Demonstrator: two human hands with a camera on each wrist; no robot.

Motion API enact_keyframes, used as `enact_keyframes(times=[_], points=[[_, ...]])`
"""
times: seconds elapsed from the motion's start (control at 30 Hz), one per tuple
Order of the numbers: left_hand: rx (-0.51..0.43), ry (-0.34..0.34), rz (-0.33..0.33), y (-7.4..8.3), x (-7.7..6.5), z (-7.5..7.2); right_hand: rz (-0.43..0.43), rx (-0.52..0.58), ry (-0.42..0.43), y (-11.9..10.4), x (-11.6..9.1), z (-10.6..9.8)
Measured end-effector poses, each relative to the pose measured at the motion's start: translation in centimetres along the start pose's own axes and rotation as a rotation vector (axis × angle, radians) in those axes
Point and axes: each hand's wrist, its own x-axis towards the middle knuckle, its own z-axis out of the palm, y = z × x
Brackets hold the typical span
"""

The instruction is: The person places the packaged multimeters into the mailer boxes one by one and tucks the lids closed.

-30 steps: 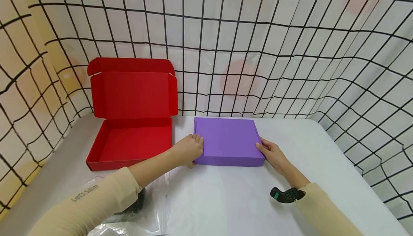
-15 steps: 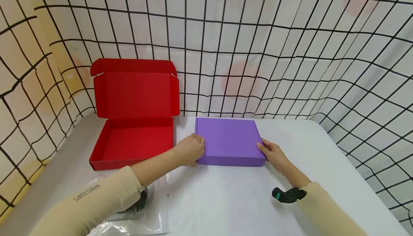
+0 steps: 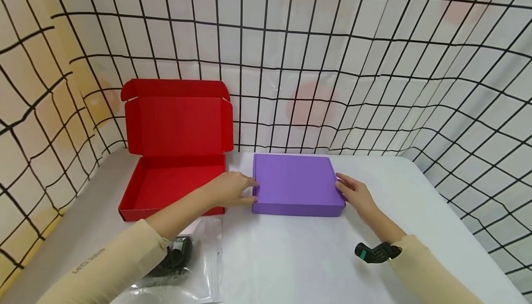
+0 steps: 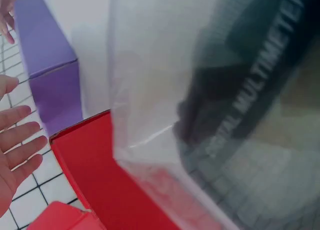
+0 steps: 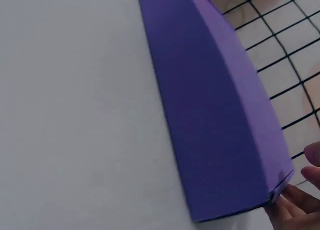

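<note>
A closed purple cardboard box (image 3: 295,179) lies flat at the back of the white table. At its left side my left hand (image 3: 232,189) has its fingers straight and spread; the left wrist view shows this hand (image 4: 17,150) holding nothing. My right hand (image 3: 356,194) is at the box's right side, fingers extended, fingertips right at the side wall. In the right wrist view its fingers (image 5: 295,207) lie by the box's corner. Beside the left hand stands a red cardboard box (image 3: 178,124) with its lid raised and its visible interior bare.
Under the left forearm lies a clear plastic bag (image 3: 209,258) with a black item inside; a label reading DIGITAL MULTIMETER (image 4: 250,84) shows through it. A black strap-like device (image 3: 376,252) sits at the right wrist. Black wire mesh (image 3: 291,87) encloses the back and sides.
My left hand has loosened from the purple box's left side, spreading its fingers and shifting slightly left. The right thumb has come off the lid's edge. The box keeps its place on the table.
</note>
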Motion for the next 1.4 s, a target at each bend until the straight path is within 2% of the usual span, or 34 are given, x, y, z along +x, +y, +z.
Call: enact_keyframes(times=[0.13,0.33,0.5,0.7,0.83,1.07,1.27,1.4], points=[[-0.045,0.042,-0.013,-0.3,-0.5,-0.9,-0.056,0.071,0.018,-1.8,-0.2,-0.1],[-0.084,0.066,-0.069,-0.5,-1.3,-3.1,-0.065,0.166,0.042,-4.9,0.0,0.9],[-0.067,0.057,-0.082,-0.7,-2.2,-3.9,-0.091,0.231,0.001,-7.2,0.6,3.5],[-0.051,0.040,-0.121,-0.9,-3.7,-4.0,-0.115,0.303,-0.049,-9.1,1.3,8.2],[-0.024,0.020,-0.134,-1.2,-5.5,-3.7,-0.141,0.324,-0.102,-10.0,1.6,11.7],[-0.018,-0.012,-0.266,-1.8,-9.8,-4.1,-0.184,0.281,-0.208,-11.8,1.2,16.7],[-0.034,0.003,-0.313,-2.6,-12.9,-5.3,-0.155,0.276,-0.255,-13.3,0.6,19.2],[-0.055,-0.006,-0.328,-2.8,-14.3,-5.2,-0.140,0.247,-0.234,-13.7,0.6,20.5]])
